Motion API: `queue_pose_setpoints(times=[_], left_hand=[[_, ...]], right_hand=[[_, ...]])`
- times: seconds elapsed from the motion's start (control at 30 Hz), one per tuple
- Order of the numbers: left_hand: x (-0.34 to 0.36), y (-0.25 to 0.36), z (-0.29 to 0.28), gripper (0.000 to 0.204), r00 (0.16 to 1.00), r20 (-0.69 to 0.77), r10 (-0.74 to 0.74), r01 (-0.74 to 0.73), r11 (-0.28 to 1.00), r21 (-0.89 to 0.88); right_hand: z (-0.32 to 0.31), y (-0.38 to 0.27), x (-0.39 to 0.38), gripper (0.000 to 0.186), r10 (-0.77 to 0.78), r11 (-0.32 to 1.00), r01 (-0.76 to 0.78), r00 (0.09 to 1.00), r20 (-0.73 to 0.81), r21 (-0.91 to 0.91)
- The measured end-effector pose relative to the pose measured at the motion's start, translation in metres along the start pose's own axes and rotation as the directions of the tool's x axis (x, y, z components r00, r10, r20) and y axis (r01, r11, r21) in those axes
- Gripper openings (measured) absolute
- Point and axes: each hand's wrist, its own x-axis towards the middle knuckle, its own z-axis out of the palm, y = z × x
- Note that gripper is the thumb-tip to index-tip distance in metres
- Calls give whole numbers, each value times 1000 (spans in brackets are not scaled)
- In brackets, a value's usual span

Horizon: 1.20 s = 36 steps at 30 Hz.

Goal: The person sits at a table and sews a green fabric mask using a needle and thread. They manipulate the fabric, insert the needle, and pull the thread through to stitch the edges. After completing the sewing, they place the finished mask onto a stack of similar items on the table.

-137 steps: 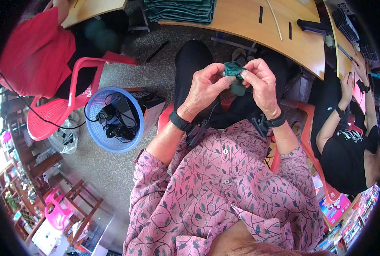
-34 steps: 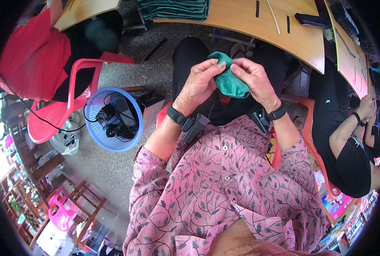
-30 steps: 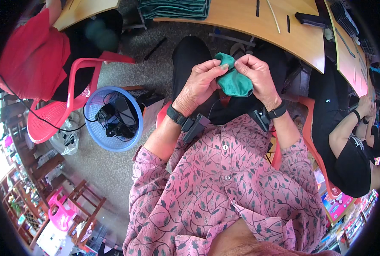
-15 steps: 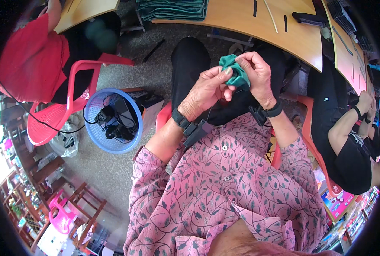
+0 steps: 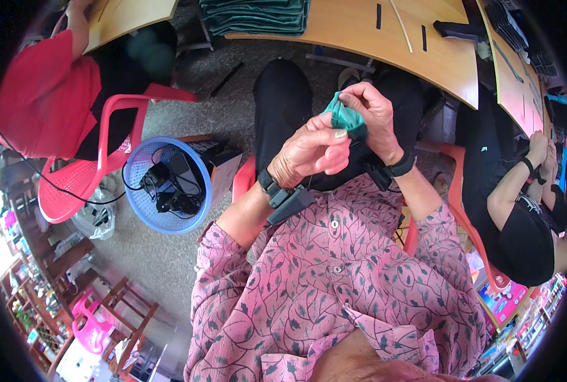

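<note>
A small piece of green velvety fabric (image 5: 346,116), folded and bunched, is held between my hands above my lap. My left hand (image 5: 312,148) pinches its lower left part with the thumb, the other fingers curled underneath. My right hand (image 5: 376,118) grips its upper right edge between thumb and fingers. Both wrists carry black straps with small devices. My knees in dark trousers show beyond the fabric.
A wooden table (image 5: 353,28) ahead holds stacked green fabric (image 5: 252,13). At left, a blue basket (image 5: 204,184) holds cables and black devices beside a red chair (image 5: 67,194) and a seated person in red (image 5: 48,95). Another seated person (image 5: 525,248) works at a table (image 5: 512,95) on the right.
The fabric has been bunched smaller since a second ago. My left hand has turned and come lower, curled fingers now showing; my right hand has shifted slightly.
</note>
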Motion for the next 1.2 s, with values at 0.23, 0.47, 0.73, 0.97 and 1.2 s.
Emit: queue_pose_setpoints(times=[0.23,0.47,0.73,0.97,1.2], left_hand=[[7,6,-2,9,923,-284,259,-203,956,211],[12,5,4,15,879,-318,355,-153,843,516],[14,0,-8,21,794,-490,359,59,757,651],[12,-1,-12,19,825,-501,263,48,850,525],[11,-1,-16,14,890,-437,134,9,951,310]], right_hand=[[-25,0,2,37,471,836,-483,875,112,261],[-14,-4,1,14,266,880,-279,960,87,384],[-12,-8,-2,10,216,937,-220,975,45,272],[-18,4,-1,10,204,934,-186,978,-30,304],[-16,5,2,10,179,955,-153,981,-81,253]])
